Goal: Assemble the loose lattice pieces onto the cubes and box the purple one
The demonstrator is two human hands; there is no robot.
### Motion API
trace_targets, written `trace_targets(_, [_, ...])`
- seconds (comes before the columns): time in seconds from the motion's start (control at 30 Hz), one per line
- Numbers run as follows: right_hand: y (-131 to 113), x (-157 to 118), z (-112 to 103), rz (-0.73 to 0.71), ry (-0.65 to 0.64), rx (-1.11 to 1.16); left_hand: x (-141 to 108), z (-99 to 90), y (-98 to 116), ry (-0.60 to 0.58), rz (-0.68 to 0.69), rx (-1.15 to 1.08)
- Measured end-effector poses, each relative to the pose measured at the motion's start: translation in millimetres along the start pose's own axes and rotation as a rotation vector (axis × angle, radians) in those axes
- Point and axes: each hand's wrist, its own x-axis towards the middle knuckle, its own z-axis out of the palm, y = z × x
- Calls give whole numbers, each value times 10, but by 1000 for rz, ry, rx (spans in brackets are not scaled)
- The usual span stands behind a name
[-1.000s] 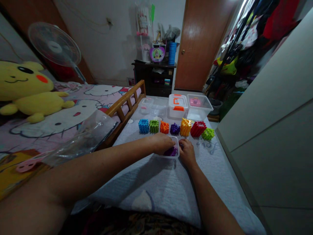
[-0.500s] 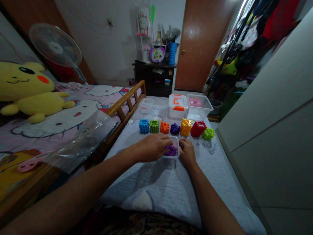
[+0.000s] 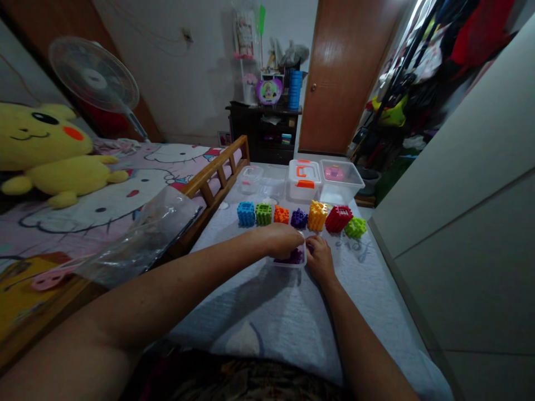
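A small clear plastic box [image 3: 288, 265] stands on the grey-blue cloth in front of me, with purple interlocking toy pieces [image 3: 296, 256] in its bottom. My left hand [image 3: 285, 240] reaches over the box from the left, its fingers bent down inside near the right wall. Those fingertips are hidden, and so is anything they may touch. At the right side of the box, my right hand [image 3: 320, 257] has its fingers curled against the rim. Just behind the box is a row of block cubes, among them orange [image 3: 281, 214], dark purple [image 3: 299, 218] and yellow [image 3: 317, 216] ones.
Blue [image 3: 246, 214], green [image 3: 263, 215], red [image 3: 339, 219] and lime [image 3: 355, 227] blocks belong to the same row. Behind stand an orange-latched box [image 3: 305, 189] and an open clear bin [image 3: 340, 189]. A wooden bed rail [image 3: 217, 170] runs along the left, a white cabinet [image 3: 468, 223] along the right.
My left hand has moved right across the box, its fingers turning downward toward the right wall and covering more of the purple pieces. My right hand stays at the box's side.
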Motion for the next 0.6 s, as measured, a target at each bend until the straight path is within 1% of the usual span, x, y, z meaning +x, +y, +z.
trace_targets(0.13, [-11,0,1,13,4,4,-15,78,-4,41,-42,5])
trace_targets(0.33, [-49,0,-19,16,0,7,-85,141,-34,61,-50,50])
trace_targets(0.4, [-50,-1,-23,12,4,1,-89,158,-52,85,-36,48])
trace_targets(0.5, [-39,-1,-24,10,0,3,-121,175,-105,187,20,10])
trace_targets(0.6, [-27,0,-19,11,-5,2,-229,181,-165,342,69,-88])
